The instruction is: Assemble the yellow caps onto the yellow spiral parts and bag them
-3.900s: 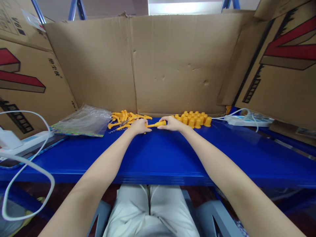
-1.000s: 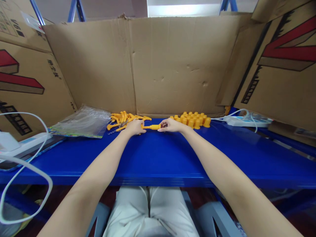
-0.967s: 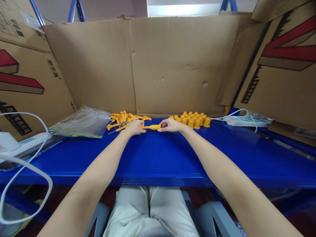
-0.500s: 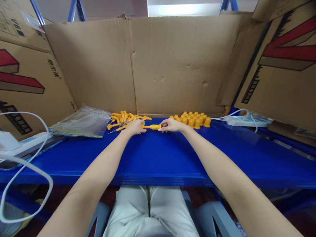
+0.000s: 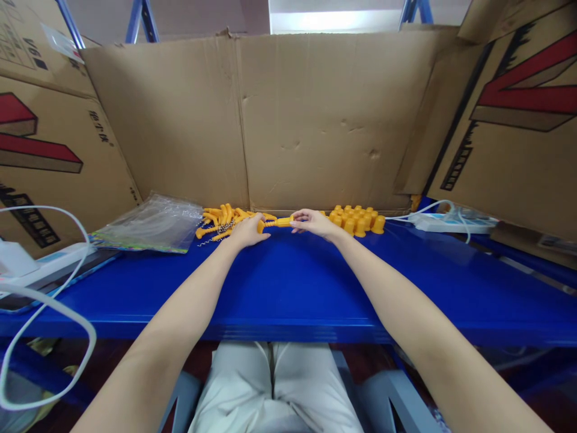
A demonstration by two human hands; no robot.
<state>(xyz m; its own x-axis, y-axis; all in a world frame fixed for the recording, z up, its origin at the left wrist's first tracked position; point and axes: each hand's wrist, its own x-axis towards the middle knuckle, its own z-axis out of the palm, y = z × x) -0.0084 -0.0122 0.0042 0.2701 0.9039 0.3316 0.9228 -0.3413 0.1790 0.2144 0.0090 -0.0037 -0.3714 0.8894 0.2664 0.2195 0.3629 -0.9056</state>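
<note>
In the head view, a yellow plastic corkscrew part [image 5: 278, 222] lies level between my hands, with a ribbed shaft on the left and a wider body on the right. My left hand [image 5: 247, 231] closes around its left end, thumb sticking out below; the fingertips are partly hidden. My right hand [image 5: 313, 222] pinches the wider right end between thumb and fingers. Just behind and left of my left hand is a pile of yellow corkscrew handles [image 5: 228, 212] with metal spirals. Several yellow bell-shaped caps [image 5: 359, 225] stand beyond my right wrist.
Clear plastic bags [image 5: 151, 222] lie on the blue table [image 5: 293, 288] at left. A cardboard sheet [image 5: 333, 120] walls off the back, with cardboard boxes at both sides. White power strips [image 5: 453, 222] and a looping white cable [image 5: 92, 337] sit at the edges.
Both hands have shifted slightly away from me, lifting the yellow part a little, its right end more. My left thumb stands out further from the fingers.
</note>
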